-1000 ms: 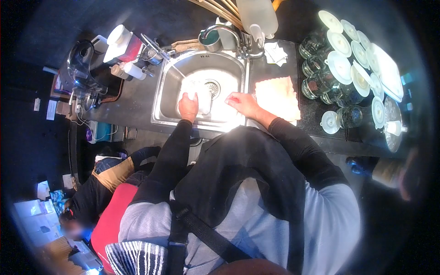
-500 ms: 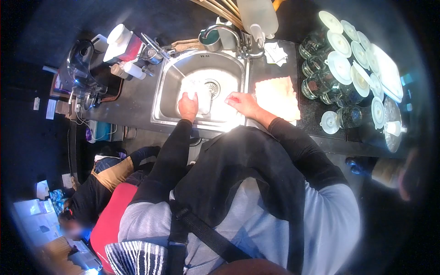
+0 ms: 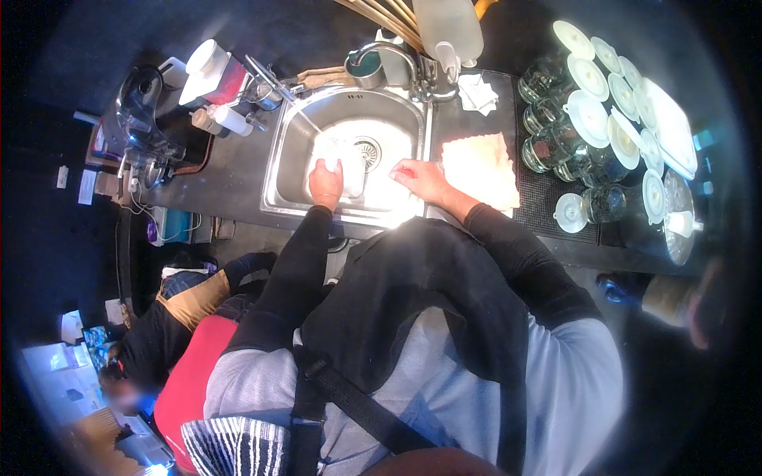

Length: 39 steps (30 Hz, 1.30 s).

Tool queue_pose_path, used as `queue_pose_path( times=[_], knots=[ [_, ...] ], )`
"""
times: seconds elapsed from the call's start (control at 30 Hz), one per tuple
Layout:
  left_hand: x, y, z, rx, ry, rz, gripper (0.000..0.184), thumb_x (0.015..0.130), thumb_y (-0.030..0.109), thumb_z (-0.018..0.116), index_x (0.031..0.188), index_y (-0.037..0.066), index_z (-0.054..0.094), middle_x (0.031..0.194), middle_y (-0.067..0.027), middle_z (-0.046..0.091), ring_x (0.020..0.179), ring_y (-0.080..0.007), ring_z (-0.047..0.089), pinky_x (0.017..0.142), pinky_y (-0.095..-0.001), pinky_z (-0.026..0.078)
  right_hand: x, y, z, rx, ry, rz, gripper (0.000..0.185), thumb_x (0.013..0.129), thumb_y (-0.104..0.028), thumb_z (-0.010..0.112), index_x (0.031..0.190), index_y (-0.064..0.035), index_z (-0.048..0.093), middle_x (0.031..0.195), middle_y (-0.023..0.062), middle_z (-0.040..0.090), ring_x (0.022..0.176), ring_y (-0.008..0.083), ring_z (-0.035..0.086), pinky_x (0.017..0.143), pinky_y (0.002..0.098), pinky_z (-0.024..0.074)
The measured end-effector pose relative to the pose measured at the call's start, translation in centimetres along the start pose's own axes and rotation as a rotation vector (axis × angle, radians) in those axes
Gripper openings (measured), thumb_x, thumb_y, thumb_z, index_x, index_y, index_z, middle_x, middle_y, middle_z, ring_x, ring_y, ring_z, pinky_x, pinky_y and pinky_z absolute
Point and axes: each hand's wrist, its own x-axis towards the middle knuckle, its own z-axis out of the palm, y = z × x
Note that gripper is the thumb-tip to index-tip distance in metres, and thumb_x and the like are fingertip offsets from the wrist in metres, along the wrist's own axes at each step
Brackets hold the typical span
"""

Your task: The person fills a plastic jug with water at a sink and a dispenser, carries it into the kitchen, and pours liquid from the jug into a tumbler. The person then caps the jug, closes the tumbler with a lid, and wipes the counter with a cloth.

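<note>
In the steel sink (image 3: 274, 178), my left hand (image 3: 325, 184) is closed around a pale, see-through container (image 3: 354, 176), washed out by glare. A thin stream seems to run down toward it from a slender spout (image 3: 274, 79) at the sink's left. The drain (image 3: 367, 152) shows just beyond the container. My right hand (image 3: 421, 179) hovers over the sink's right side, thumb and fingers pressed together. Bright light hides whatever may be between them. An orange cloth (image 3: 480, 168) lies flat on the counter to its right.
Lidded glass jars (image 3: 548, 151) crowd the right counter on a dark mat (image 3: 548, 210). A faucet (image 3: 421, 75), a metal cup (image 3: 363, 71) and a soap bottle (image 3: 448, 32) stand behind the sink. Squeeze bottles (image 3: 232, 121) are at left. Another person (image 3: 178, 309) is bent over at lower left.
My hands and the container stay practically in place. The person at lower left and the foot at the right have shifted slightly.
</note>
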Motion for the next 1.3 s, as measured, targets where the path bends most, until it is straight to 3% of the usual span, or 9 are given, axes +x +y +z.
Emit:
queue_pose_path(
  times=[0.23,0.83,0.93,1.0,1.1,1.23,1.3],
  knots=[
    [0.0,0.2,-0.2,0.007,-0.017,-0.017,0.050,0.093,0.039,0.074,0.117,-0.005,0.069,0.098,-0.0323,0.074,0.095,-0.0488,0.072,0.087,-0.0535,0.057,0.1,0.2,0.1,-0.004,-0.006,0.003,0.039,0.101,-0.046,0.070,0.112,-0.0096,0.075,0.098,0.0160,0.076,0.092,0.0324,0.073,0.085,0.0417,0.0572],
    [-0.1,0.3,-0.2,0.007,-0.003,-0.009,0.047,0.093,0.039,0.074,0.111,-0.004,0.067,0.094,-0.0312,0.073,0.093,-0.0488,0.071,0.085,-0.0542,0.056,0.4,0.5,0.3,-0.002,-0.008,0.002,0.037,0.100,-0.045,0.071,0.112,-0.0107,0.075,0.094,0.0150,0.075,0.089,0.0304,0.073,0.084,0.0411,0.0570],
    [-0.2,0.3,-0.5,0.015,-0.006,0.012,0.048,0.093,0.039,0.074,0.111,-0.005,0.067,0.093,-0.0305,0.073,0.091,-0.0491,0.071,0.084,-0.0545,0.056,0.8,-0.2,0.1,0.009,0.008,0.035,0.032,0.102,-0.039,0.066,0.110,-0.0089,0.076,0.090,0.0134,0.074,0.079,0.0257,0.072,0.075,0.0399,0.0581],
    [-0.2,0.8,-0.8,0.019,-0.015,-0.014,0.048,0.093,0.039,0.074,0.111,-0.005,0.067,0.094,-0.0304,0.073,0.092,-0.0487,0.071,0.085,-0.0543,0.056,1.7,-1.1,-0.7,0.294,-0.061,0.295,0.036,0.104,-0.037,0.059,0.105,-0.0061,0.077,0.085,0.0110,0.073,0.067,0.0203,0.069,0.063,0.0380,0.0571],
    [-0.1,0.5,-0.7,0.026,-0.034,-0.037,0.047,0.094,0.039,0.073,0.111,-0.004,0.066,0.094,-0.0301,0.073,0.096,-0.0477,0.070,0.086,-0.0535,0.056,5.6,-0.9,-1.2,0.219,-0.062,0.231,0.040,0.103,-0.037,0.054,0.102,-0.0045,0.077,0.083,0.0100,0.073,0.060,0.0180,0.067,0.055,0.0369,0.0552],
    [0.1,0.2,-0.2,0.032,-0.053,-0.034,0.046,0.095,0.039,0.072,0.111,-0.003,0.066,0.095,-0.0292,0.073,0.099,-0.0459,0.070,0.088,-0.0522,0.055,12.1,-4.2,-2.1,0.064,-0.007,0.279,0.041,0.101,-0.039,0.056,0.101,-0.0044,0.077,0.081,0.0086,0.072,0.059,0.0166,0.066,0.056,0.0357,0.0549],
    [0.1,0.3,-0.4,0.013,-0.057,-0.041,0.045,0.095,0.040,0.072,0.110,-0.003,0.066,0.094,-0.0287,0.073,0.098,-0.0459,0.070,0.088,-0.0523,0.055,15.3,-5.8,-2.1,0.003,0.047,0.200,0.039,0.100,-0.040,0.059,0.102,-0.0055,0.077,0.086,0.0125,0.076,0.070,0.0247,0.072,0.065,0.0390,0.0580]
  ],
)
